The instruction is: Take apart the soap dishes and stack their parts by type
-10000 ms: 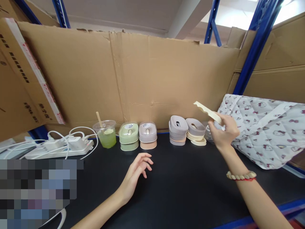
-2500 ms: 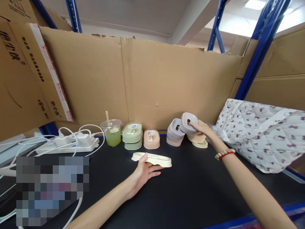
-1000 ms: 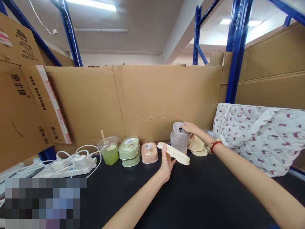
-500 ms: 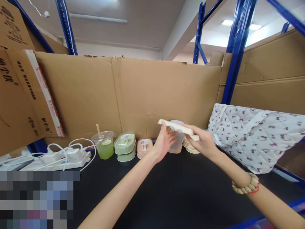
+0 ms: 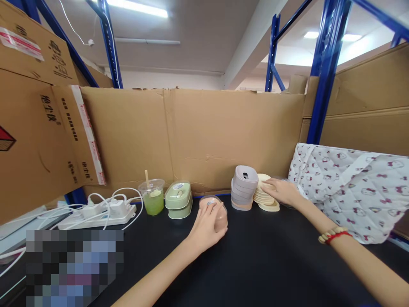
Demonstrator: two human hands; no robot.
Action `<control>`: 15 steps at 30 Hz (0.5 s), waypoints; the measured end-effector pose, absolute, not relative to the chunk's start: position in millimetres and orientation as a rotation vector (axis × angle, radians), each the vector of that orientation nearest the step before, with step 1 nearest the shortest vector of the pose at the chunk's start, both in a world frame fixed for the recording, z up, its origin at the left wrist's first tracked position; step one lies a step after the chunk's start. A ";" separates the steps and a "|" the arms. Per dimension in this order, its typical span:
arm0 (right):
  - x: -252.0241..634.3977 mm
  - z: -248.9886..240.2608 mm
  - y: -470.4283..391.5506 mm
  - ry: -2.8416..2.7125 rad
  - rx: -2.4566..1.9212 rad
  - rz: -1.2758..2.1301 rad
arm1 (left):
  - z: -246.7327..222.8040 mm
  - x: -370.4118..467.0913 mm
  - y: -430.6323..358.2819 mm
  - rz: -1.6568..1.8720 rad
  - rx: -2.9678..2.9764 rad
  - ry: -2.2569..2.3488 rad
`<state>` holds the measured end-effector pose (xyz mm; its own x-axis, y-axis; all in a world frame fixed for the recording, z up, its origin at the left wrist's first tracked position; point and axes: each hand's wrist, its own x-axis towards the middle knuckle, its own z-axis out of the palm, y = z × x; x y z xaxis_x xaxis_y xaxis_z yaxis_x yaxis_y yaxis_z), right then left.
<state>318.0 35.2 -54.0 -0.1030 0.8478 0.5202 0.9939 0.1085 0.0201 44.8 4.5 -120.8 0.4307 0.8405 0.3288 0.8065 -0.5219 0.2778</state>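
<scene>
My left hand (image 5: 209, 226) is wrapped over a small pink lunch box (image 5: 221, 215) on the black tabletop, fingers on its top and thumb at the near side. Farther right, my right hand (image 5: 281, 191) has its fingers closed at the upper edge of a stack of flat cream lids (image 5: 263, 197); the fingertips partly hide the top one. Between the hands stands a grey-lilac stack of containers (image 5: 244, 187) with a dark slot in its top. A green two-tier lunch box (image 5: 179, 200) sits left of the pink one.
A clear cup of green drink (image 5: 153, 200) with a straw stands left of the green box. Beyond it lies a white power strip (image 5: 99, 215) with cables. Cardboard walls (image 5: 223, 132) close the back. A quilted patterned bag (image 5: 351, 187) leans at the right.
My hands have parted: the left has come down onto the pink box, and the right has moved from a raised, tilted cream piece to the cream stack. The view has shifted slightly left.
</scene>
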 end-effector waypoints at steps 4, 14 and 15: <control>281.3 -62.5 11.8 -1.717 -1.410 -0.476 | -128.4 35.2 4.6 0.775 2.282 1.475; 197.3 -107.2 -16.9 -2.366 -1.491 0.359 | -161.9 20.9 5.5 0.982 2.108 1.188; 199.8 -107.5 -16.6 -2.355 -1.444 0.404 | -162.9 18.6 8.5 0.955 2.045 1.154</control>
<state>199.8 -16.6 -107.5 -0.4206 0.8958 0.1439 0.7966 0.4405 -0.4140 18.6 8.5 -162.9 0.3642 0.8836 0.2943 0.4540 -0.4443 0.7723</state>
